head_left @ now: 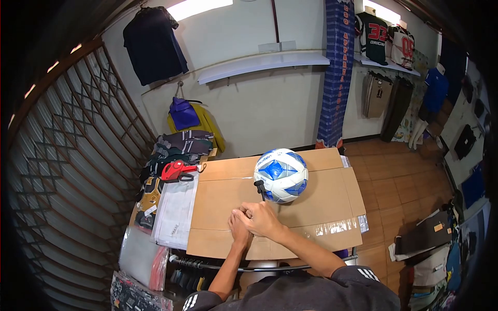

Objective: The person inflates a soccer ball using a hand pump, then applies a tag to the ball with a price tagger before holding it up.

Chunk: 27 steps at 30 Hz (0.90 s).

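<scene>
A flattened cardboard sheet (223,186) covers the table, and a white and blue ball (281,175) rests on its upper middle. My left hand (239,226) is closed near the front of the cardboard, against my right hand (262,217). The right one is also closed, with its fingers curled at the left hand. A small black object with a round head and thin stem (261,188) rises just beyond my right hand, in front of the ball. Its lower end is hidden, so whether either hand holds it does not show.
A red tool with a black handle (176,171) lies left of the cardboard, above white plastic packages (174,212). Folded clothes (181,145) are stacked at the back left. A metal rail (270,268) runs along the front edge. A blue banner column (336,78) stands behind the table.
</scene>
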Tool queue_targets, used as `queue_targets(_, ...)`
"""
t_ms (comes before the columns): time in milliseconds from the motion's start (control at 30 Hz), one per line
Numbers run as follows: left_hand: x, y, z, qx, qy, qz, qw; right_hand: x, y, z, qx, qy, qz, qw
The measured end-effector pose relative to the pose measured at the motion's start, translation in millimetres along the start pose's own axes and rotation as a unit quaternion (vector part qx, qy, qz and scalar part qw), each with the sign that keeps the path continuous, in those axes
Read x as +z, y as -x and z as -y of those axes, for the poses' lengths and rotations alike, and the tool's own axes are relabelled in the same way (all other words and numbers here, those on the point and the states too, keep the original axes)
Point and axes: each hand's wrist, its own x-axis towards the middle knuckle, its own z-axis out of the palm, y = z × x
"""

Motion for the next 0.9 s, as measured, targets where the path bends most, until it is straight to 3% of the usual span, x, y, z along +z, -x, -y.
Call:
queue_targets(100,3.3,0.5,10.8,0.007,-0.03,0.041,0.999,21.0,5.6,-18.7,0.008,0.021,-0.006,1.0)
queue_targets(200,28.4,2.5,44.0,0.056,-0.094,-0.032,0.993,43.1,7.1,-32.8,-0.003,0.038,-0.03,0.999)
queue_targets(333,25.9,3.3,40.4,0.025,-0.009,-0.034,0.999,40.4,7.9,-20.9,0.0,0.046,-0.027,0.999)
queue_targets(467,25.4,3.1,47.8,0.057,-0.123,-0.005,0.991,18.0,-0.2,0.5,0.03,0.027,0.047,0.998)
queue_targets(567,18.6,2.4,37.1,0.041,-0.132,-0.027,0.99,-10.5,-20.8,38.0,0.044,0.035,0.086,0.995)
queue_targets(700,19.2,5.3,29.0,0.043,-0.127,-0.051,0.99,-28.9,-26.6,79.0,0.052,0.083,0.074,0.992)
queue_targets(800,19.6,6.6,30.2,0.034,-0.136,-0.045,0.989,-4.1,-19.3,46.3,-0.006,0.092,0.005,0.996)
queue_targets(900,21.7,0.4,27.2,0.044,-0.118,-0.059,0.99,-4.5,-21.5,34.5,0.042,0.103,0.007,0.994)
